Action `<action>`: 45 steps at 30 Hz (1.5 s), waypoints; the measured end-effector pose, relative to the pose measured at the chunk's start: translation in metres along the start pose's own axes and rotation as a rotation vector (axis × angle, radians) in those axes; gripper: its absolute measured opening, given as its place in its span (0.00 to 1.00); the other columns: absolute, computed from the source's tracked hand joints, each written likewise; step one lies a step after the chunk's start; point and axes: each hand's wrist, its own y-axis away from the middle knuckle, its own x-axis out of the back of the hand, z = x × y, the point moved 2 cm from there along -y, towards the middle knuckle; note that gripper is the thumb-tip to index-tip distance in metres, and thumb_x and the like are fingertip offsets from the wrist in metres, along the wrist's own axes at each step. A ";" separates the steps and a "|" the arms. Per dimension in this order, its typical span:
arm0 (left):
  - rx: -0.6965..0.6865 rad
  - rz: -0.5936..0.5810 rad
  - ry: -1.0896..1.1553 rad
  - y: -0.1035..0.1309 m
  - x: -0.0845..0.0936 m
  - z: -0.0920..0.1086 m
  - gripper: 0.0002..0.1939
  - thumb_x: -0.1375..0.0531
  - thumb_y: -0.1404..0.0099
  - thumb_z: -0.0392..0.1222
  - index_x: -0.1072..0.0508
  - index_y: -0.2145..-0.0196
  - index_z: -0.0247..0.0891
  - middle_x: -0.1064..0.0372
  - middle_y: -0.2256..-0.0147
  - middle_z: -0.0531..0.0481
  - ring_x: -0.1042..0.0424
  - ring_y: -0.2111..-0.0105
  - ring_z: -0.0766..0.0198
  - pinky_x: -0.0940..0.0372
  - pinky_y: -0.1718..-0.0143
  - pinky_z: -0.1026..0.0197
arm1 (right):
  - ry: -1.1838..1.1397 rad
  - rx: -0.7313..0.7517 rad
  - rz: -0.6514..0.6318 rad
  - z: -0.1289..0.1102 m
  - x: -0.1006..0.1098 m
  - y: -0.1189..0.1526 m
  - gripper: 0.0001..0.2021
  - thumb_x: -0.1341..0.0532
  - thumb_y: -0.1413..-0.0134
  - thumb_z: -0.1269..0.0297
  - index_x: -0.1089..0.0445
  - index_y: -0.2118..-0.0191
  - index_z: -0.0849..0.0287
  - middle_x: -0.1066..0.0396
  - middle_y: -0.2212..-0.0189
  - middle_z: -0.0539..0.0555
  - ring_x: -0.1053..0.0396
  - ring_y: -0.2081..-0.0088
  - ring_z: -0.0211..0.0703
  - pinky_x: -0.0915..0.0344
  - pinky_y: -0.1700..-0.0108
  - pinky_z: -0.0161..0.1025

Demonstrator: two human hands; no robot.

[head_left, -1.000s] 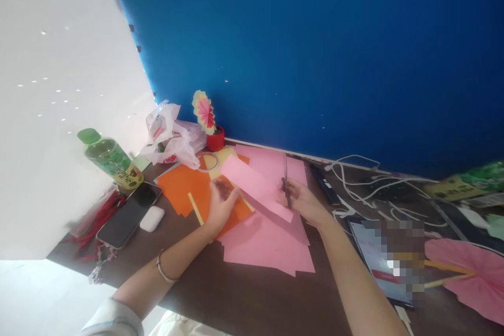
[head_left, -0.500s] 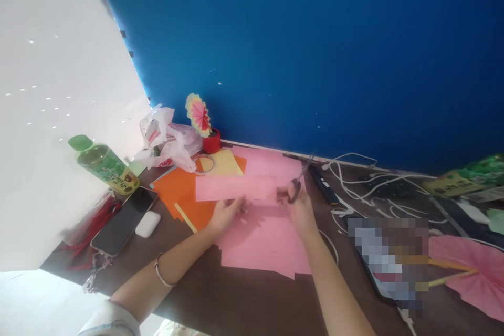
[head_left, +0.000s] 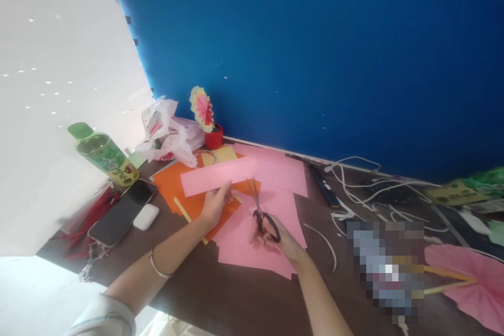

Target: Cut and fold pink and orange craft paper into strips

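My left hand pinches the lower edge of a long pink paper strip, which is raised at a slant over the orange paper. In my right hand is a pair of scissors with dark handles, my fingers in the loops. Its blades are slightly apart and point away from me, just right of the strip and not touching my left hand. Beneath both hands lie several pink paper sheets. A pale yellow sheet shows behind the strip.
On the left stand a green-capped bottle, a phone and a white earbud case. Behind are a plastic bag and a paper flower in a red pot. White cables and a pink paper fan lie right.
My right hand has drawn the scissors down and left, towards me. The pink strip has moved left and now tilts up to the right, held by my left hand alone.
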 end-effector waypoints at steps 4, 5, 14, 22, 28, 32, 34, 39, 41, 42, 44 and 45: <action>0.014 0.007 0.068 0.002 -0.002 0.001 0.18 0.36 0.50 0.52 0.33 0.81 0.34 0.38 0.82 0.54 0.42 0.81 0.73 0.46 0.76 0.66 | 0.009 -0.046 0.002 -0.002 -0.008 0.001 0.22 0.48 0.47 0.42 0.41 0.70 0.60 0.33 0.80 0.51 0.48 0.84 0.30 0.59 0.83 0.30; 0.020 0.022 0.099 0.001 -0.002 0.002 0.18 0.36 0.51 0.52 0.33 0.81 0.34 0.38 0.82 0.54 0.43 0.81 0.73 0.47 0.77 0.66 | 0.010 -0.058 0.004 -0.002 -0.009 0.002 0.22 0.48 0.47 0.42 0.41 0.70 0.60 0.32 0.80 0.51 0.47 0.84 0.30 0.59 0.83 0.30; 0.004 -0.021 -0.125 0.012 -0.006 0.000 0.20 0.37 0.49 0.54 0.33 0.82 0.34 0.38 0.83 0.53 0.40 0.81 0.71 0.43 0.75 0.65 | -0.036 -0.010 -0.034 0.006 -0.010 -0.003 0.23 0.48 0.49 0.40 0.41 0.69 0.60 0.32 0.79 0.51 0.45 0.84 0.31 0.56 0.83 0.31; 0.086 -0.059 -0.293 0.024 -0.007 -0.001 0.20 0.36 0.53 0.57 0.30 0.83 0.35 0.32 0.80 0.49 0.33 0.76 0.64 0.38 0.68 0.62 | -0.110 0.054 0.023 0.017 -0.012 -0.011 0.25 0.47 0.52 0.38 0.40 0.67 0.59 0.34 0.79 0.50 0.42 0.82 0.33 0.50 0.80 0.33; 0.174 -0.044 -0.358 0.025 -0.004 -0.002 0.20 0.38 0.50 0.57 0.28 0.82 0.36 0.29 0.77 0.47 0.30 0.72 0.61 0.38 0.63 0.60 | -0.130 0.037 0.034 0.015 -0.011 -0.012 0.27 0.46 0.54 0.36 0.40 0.68 0.59 0.34 0.79 0.50 0.42 0.82 0.32 0.50 0.80 0.32; 0.145 -0.071 -0.347 0.025 -0.004 -0.001 0.19 0.37 0.50 0.55 0.30 0.85 0.37 0.30 0.79 0.49 0.31 0.73 0.62 0.38 0.63 0.61 | -0.136 0.020 0.039 0.012 -0.014 -0.011 0.27 0.45 0.55 0.36 0.40 0.68 0.59 0.34 0.79 0.50 0.43 0.81 0.32 0.51 0.80 0.32; 0.144 -0.068 -0.353 0.025 -0.004 0.000 0.19 0.37 0.50 0.55 0.30 0.85 0.37 0.30 0.79 0.49 0.32 0.74 0.63 0.38 0.64 0.61 | -0.133 0.020 0.039 0.011 -0.015 -0.011 0.27 0.45 0.56 0.36 0.40 0.68 0.59 0.34 0.79 0.50 0.43 0.81 0.33 0.51 0.80 0.32; 0.134 -0.069 -0.358 0.026 -0.005 0.003 0.19 0.37 0.50 0.55 0.30 0.85 0.37 0.31 0.79 0.49 0.33 0.74 0.63 0.39 0.65 0.62 | -0.136 0.020 0.041 0.010 -0.015 -0.011 0.27 0.45 0.57 0.35 0.40 0.69 0.59 0.34 0.79 0.50 0.43 0.81 0.33 0.50 0.80 0.33; 0.133 -0.069 -0.354 0.026 -0.005 0.003 0.18 0.37 0.51 0.55 0.30 0.85 0.37 0.31 0.79 0.49 0.33 0.74 0.64 0.38 0.66 0.62 | -0.125 0.020 0.040 0.010 -0.015 -0.011 0.27 0.45 0.57 0.35 0.40 0.69 0.58 0.34 0.79 0.50 0.43 0.82 0.33 0.50 0.80 0.33; 0.134 -0.070 -0.352 0.026 -0.005 0.003 0.18 0.37 0.51 0.55 0.30 0.85 0.37 0.31 0.79 0.49 0.33 0.75 0.64 0.38 0.66 0.62 | -0.118 0.020 0.039 0.011 -0.014 -0.011 0.27 0.45 0.57 0.35 0.40 0.68 0.58 0.34 0.79 0.50 0.43 0.82 0.33 0.50 0.80 0.33; 0.132 -0.072 -0.350 0.026 -0.006 0.003 0.19 0.37 0.51 0.55 0.30 0.85 0.37 0.31 0.80 0.49 0.33 0.75 0.64 0.39 0.66 0.62 | -0.107 0.026 0.040 0.011 -0.014 -0.012 0.27 0.46 0.57 0.35 0.40 0.68 0.58 0.34 0.79 0.50 0.43 0.82 0.33 0.50 0.80 0.33; 0.129 -0.076 -0.350 0.026 -0.006 0.004 0.19 0.37 0.51 0.55 0.30 0.85 0.37 0.31 0.80 0.50 0.33 0.75 0.64 0.39 0.66 0.62 | -0.105 0.029 0.041 0.012 -0.014 -0.012 0.27 0.46 0.57 0.35 0.40 0.68 0.58 0.34 0.79 0.50 0.43 0.81 0.33 0.50 0.80 0.33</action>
